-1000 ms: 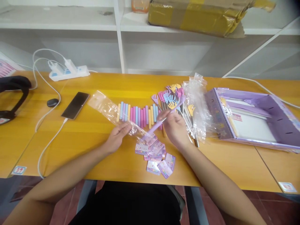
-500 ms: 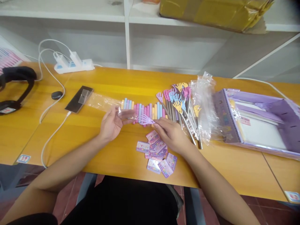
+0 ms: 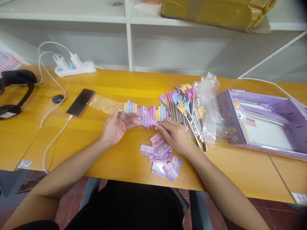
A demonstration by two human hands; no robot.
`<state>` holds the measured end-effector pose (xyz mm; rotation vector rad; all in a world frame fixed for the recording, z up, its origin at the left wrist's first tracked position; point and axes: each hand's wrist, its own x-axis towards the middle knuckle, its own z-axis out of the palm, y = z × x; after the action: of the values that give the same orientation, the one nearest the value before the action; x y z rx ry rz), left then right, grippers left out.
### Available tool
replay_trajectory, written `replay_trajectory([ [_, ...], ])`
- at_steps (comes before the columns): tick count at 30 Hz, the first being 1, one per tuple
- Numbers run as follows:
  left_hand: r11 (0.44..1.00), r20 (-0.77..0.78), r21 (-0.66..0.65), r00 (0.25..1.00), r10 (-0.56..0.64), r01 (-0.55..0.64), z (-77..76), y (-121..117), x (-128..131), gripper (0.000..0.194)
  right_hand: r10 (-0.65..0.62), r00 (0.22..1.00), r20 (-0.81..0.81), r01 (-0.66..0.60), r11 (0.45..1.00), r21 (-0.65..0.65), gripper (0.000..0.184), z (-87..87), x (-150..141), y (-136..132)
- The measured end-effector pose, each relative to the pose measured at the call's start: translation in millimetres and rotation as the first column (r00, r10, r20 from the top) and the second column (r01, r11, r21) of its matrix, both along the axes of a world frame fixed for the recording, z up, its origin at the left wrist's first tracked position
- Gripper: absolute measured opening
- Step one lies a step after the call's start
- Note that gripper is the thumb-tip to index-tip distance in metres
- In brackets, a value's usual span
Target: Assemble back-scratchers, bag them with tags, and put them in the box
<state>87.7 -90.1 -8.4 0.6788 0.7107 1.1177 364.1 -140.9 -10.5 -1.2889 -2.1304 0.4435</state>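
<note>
A clear plastic bag stretches left from my left hand, whose thumb and fingers hold it near its right end. My right hand is closed on a back scratcher with a purple hand-shaped head. That head points left, at the bag's end by my left fingers; whether its tips are inside I cannot tell. Behind both hands lies a row of pastel handles. Small printed cards are piled in front of my right hand. More back scratchers with yellow, blue, pink and purple heads lie beyond it.
Clear bags lie right of the scratchers, beside an open purple box with items inside. On the left are a phone on a charging cable, a black mouse, a power strip and a black headset.
The purple scratcher head has shifted slightly and now meets the bag's end by my left fingers. The bag's far end has moved off the phone's screen.
</note>
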Motion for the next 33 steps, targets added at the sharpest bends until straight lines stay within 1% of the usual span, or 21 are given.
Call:
replay_trajectory([
  [3,1.000,0.010,0.005,1.000,-0.030,0.030,0.2,-2,1,0.034,0.021,1.000,-0.022,-0.021,1.000,0.001,0.030,0.9,-2,0],
  [7,0.999,-0.024,0.028,0.999,-0.038,0.039,-1.1,-3,3,0.036,0.053,0.997,-0.057,-0.053,0.999,0.003,0.030,2.6,-3,0],
  [12,0.995,-0.057,0.065,0.996,-0.068,0.072,-7.5,-7,5,0.035,0.071,0.995,-0.066,-0.072,0.997,-0.004,0.032,4.0,-4,-1],
  [15,0.991,-0.064,0.108,0.995,-0.077,0.083,-12.6,-10,7,0.042,0.099,0.992,-0.082,-0.101,0.995,-0.019,0.033,4.2,-5,-2],
  [19,0.983,-0.168,0.151,0.983,-0.076,0.102,-22.9,-16,12,0.045,0.097,0.991,-0.097,-0.100,0.995,-0.028,0.032,-1.2,-10,-4],
  [22,0.985,-0.228,0.145,0.972,-0.062,0.097,-29.8,-22,16,0.044,0.098,0.991,-0.089,-0.101,0.994,-0.032,0.033,-6.2,-13,-6],
  [24,0.990,-0.233,0.123,0.971,-0.043,0.073,-28.9,-22,16,0.044,0.127,0.988,-0.083,-0.131,0.991,-0.042,0.032,-5.4,-13,-8],
  [27,0.994,-0.175,0.107,0.984,0.039,-0.021,-17.4,-14,10,0.041,0.141,0.985,-0.102,-0.154,0.980,-0.126,0.031,4.0,-10,-9],
  [30,0.981,-0.083,0.123,0.983,0.162,-0.152,-2.6,2,0,0.038,0.077,0.982,-0.173,-0.123,0.955,-0.270,0.030,15.1,-2,-8],
  [33,0.965,-0.028,0.088,0.968,0.251,-0.247,4.5,15,-9,0.033,0.002,0.953,-0.302,-0.129,0.906,-0.402,0.034,19.5,6,-5],
])
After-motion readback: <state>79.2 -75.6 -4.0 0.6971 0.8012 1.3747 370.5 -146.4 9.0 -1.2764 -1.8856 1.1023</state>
